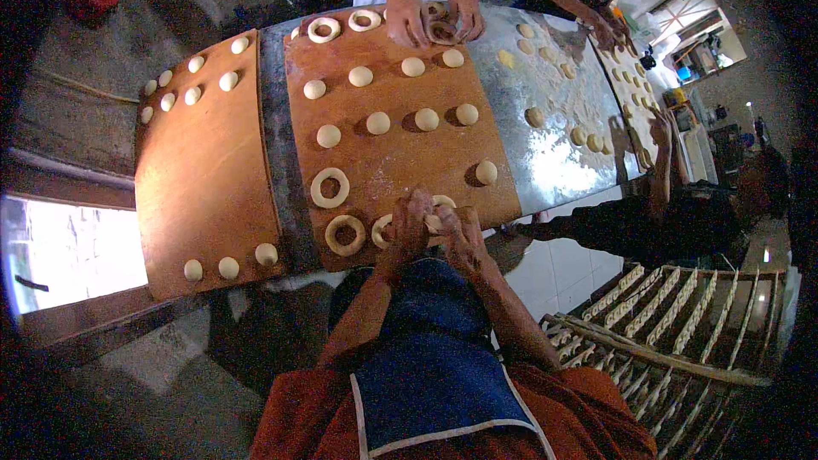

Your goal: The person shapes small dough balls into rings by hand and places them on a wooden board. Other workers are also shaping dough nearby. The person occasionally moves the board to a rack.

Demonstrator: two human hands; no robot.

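Note:
My left hand [407, 234] and my right hand [460, 237] are close together at the near edge of a brown wooden board [400, 172]. Between them, their curled fingers grip a small pale piece of dough [434, 224], mostly hidden. A dough ring [443, 202] shows partly just beyond my fingers, and another dough ring [380, 232] is partly covered by my left hand. Two whole dough rings [344, 235] [330, 187] lie to the left. One round dough ball [486, 173] sits beyond my right hand, and rows of dough balls [426, 120] stand farther up the board.
Across the table, another person's hands [439, 24] work on a dough ring. A second board [204, 179] with dough balls lies left. Right is a floury metal tabletop [558, 102], where others work. A rack of twisted dough strips [673, 315] stands at lower right.

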